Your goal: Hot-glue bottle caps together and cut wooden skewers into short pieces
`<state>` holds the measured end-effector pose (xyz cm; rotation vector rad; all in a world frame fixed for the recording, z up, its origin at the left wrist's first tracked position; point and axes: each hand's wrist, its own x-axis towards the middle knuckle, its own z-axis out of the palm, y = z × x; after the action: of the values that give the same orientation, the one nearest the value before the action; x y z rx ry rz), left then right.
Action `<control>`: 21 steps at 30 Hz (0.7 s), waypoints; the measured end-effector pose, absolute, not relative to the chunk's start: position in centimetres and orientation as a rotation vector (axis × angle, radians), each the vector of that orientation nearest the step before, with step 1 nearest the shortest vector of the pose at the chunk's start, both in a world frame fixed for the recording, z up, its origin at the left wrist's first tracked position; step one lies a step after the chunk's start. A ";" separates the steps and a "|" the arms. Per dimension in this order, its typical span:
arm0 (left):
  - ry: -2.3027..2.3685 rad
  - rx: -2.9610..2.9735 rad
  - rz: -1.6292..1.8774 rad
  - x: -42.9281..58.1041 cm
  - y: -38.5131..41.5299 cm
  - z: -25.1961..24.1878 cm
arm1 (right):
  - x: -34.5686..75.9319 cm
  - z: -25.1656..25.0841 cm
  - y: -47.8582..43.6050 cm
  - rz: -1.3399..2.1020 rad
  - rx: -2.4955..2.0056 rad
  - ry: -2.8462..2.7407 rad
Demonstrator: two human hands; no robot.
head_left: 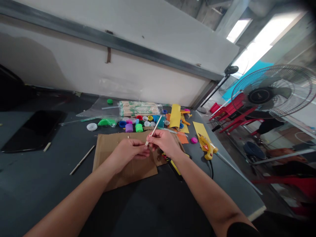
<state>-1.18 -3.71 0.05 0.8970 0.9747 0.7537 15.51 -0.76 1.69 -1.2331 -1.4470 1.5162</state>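
The wooden stick (153, 130) tilts above the cardboard sheet (123, 164), pinched in my right hand's (164, 143) closed fingers for control. My left hand (129, 153) curls shut just beside its lower end, gripping nothing visible.

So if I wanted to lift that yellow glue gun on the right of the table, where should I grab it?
Grip the handle, at the lower end where the black cord leaves it, coming from the near side. The glue gun lies on a yellow sheet, its nozzle apparently pointing away from you, so keep clear of that end.
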 end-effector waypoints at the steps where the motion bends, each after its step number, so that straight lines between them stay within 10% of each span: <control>1: 0.992 0.912 0.759 -1.1 -3.7 0.0 | 15.5 1.7 -0.8 1.514 -1.237 -1.451; 21: 0.982 1.033 0.772 -1.0 -3.8 0.2 | 15.9 2.2 -0.7 1.516 -1.201 -1.454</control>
<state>-1.01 -3.76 0.22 1.0331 0.9816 0.7719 15.88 -0.69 2.18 -1.2007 -1.4539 1.5159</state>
